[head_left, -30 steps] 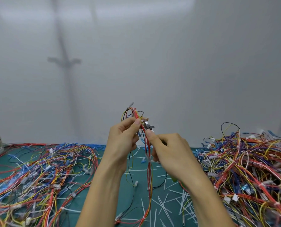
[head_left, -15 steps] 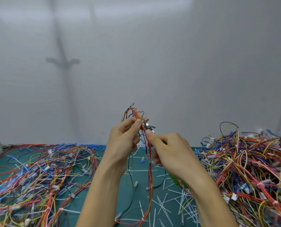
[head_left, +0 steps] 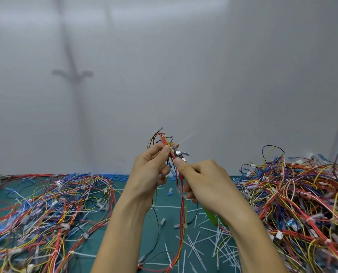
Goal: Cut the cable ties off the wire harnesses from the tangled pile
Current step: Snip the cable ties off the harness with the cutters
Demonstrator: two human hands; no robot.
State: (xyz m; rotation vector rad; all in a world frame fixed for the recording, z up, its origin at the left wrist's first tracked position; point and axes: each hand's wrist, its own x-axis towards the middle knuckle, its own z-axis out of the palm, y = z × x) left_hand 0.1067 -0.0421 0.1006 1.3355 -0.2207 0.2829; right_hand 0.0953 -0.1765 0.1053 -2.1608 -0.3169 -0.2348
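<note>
The left hand (head_left: 150,174) holds a wire harness (head_left: 182,213) upright above the desk (head_left: 164,243), its grip closed on the red bundle between thumb and curled fingers; loose ends fan out above that grip, and long red, yellow and black wires hang down between the forearms. The right hand (head_left: 207,182) has its grip wrapped round cutters (head_left: 179,154), forefinger laid along them; green handles (head_left: 211,215) poke out below the palm; the metal head touches the bundle just beside the left thumb tip; whether its blades are parted I cannot tell. A pale, blurred cable tie (head_left: 185,139) slants up and right from there. The tangled pile (head_left: 302,203) lies to the right, well apart from both hands; a flatter spread of wires (head_left: 45,203) lies left; cut white ties (head_left: 193,247) litter the desk.
</note>
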